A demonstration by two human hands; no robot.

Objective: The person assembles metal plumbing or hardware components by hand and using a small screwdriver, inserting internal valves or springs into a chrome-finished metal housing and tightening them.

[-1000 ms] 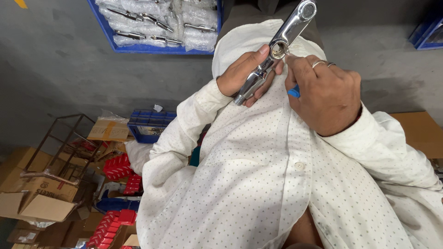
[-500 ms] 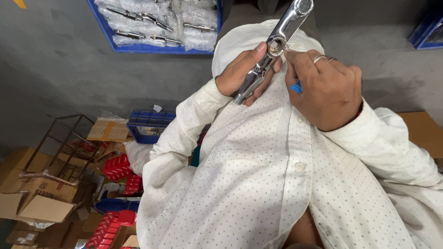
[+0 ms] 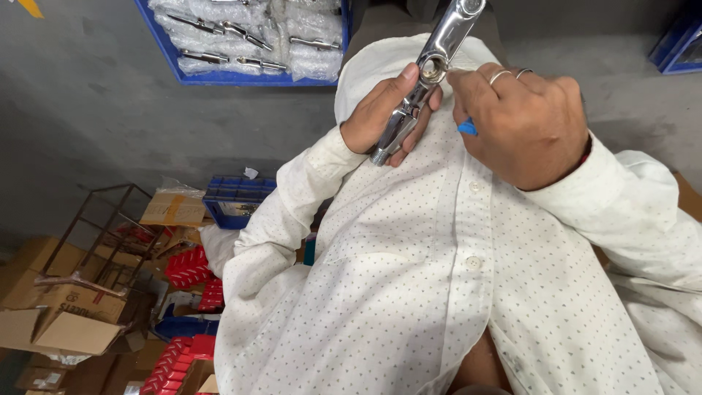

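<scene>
- Chrome tap body [image 3: 428, 77] sits above the white dotted shirt [image 3: 439, 278], the left hand [image 3: 380, 113] wrapped round its lower stem.
- Right hand [image 3: 523, 121] is pinched at the tap's round opening, fingers together; a blue bit [image 3: 468, 128] peeks from under it, too hidden to name.
- Held in mid-air with no worktop beneath, the slick metal could slip, or a small part could drop into the shirt folds.
- Left of the tap, on the floor: a blue crate [image 3: 241, 40] of bagged fittings, cardboard boxes [image 3: 62, 322], red packs [image 3: 186, 267], a wire rack [image 3: 95, 227].
</scene>
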